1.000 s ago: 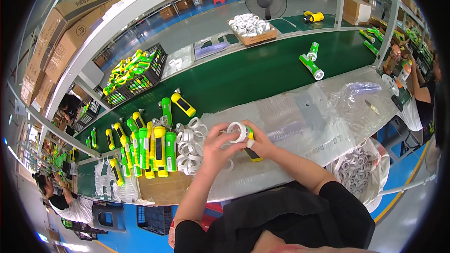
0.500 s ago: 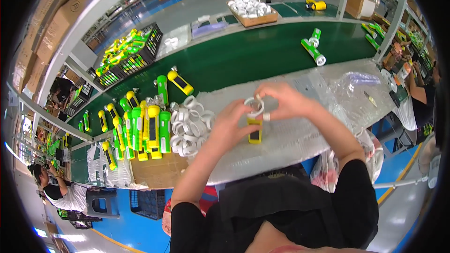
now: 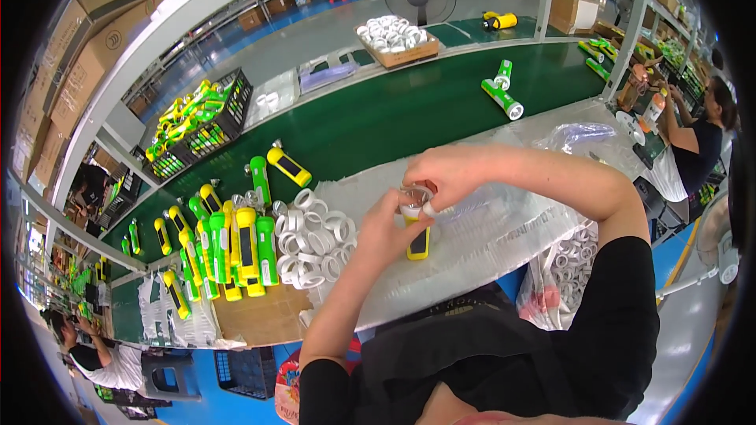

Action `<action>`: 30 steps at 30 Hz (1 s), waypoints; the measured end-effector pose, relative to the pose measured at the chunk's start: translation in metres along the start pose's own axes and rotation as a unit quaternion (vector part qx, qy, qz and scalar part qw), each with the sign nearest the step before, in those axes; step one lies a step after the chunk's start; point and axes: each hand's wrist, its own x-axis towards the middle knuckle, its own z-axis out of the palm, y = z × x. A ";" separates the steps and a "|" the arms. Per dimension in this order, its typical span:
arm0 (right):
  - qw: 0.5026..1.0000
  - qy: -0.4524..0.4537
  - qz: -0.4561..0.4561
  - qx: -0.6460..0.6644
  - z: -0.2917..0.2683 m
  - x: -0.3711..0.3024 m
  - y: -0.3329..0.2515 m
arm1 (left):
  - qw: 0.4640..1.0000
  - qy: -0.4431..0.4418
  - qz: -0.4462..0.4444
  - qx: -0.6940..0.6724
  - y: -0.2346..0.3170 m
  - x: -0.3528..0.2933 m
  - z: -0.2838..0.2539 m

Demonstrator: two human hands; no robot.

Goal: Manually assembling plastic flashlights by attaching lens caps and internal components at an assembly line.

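Observation:
A yellow flashlight [image 3: 419,245] with a dark panel stands on the plastic-covered bench in front of me. My left hand [image 3: 384,228] is closed round its upper part, the thumb lying across the front. A white ring [image 3: 426,209] sits at the flashlight's clear head, partly hidden by fingers. Bent over from the right, my right hand [image 3: 445,177] grips this ring at the rim, fingertips pressed together. Close to the left hand lies a heap of loose white rings [image 3: 313,240]. Beyond it, several green and yellow flashlights [image 3: 228,248] stand packed together.
Behind the bench runs a green conveyor belt [image 3: 378,126] carrying two green-and-white flashlights [image 3: 502,99]. A box of white rings [image 3: 403,53] and a black crate of flashlights [image 3: 228,118] stand along its far side. Co-workers sit at both sides, one by the right post [image 3: 630,39].
The white ring, held up above the flashlight before, is now down at its head. Both hands have come lower and closer round it. The whole view has shifted slightly.

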 end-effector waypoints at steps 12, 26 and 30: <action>0.977 0.209 0.006 -0.052 0.016 -0.006 -0.011 | 0.999 0.033 0.021 -0.017 0.002 0.004 0.002; 0.978 0.061 0.194 -0.043 0.008 -0.008 -0.025 | 0.999 0.031 0.005 0.019 -0.002 0.006 0.004; 0.985 0.158 0.067 0.011 0.018 -0.011 -0.007 | 0.997 0.055 0.044 0.020 0.001 0.007 0.008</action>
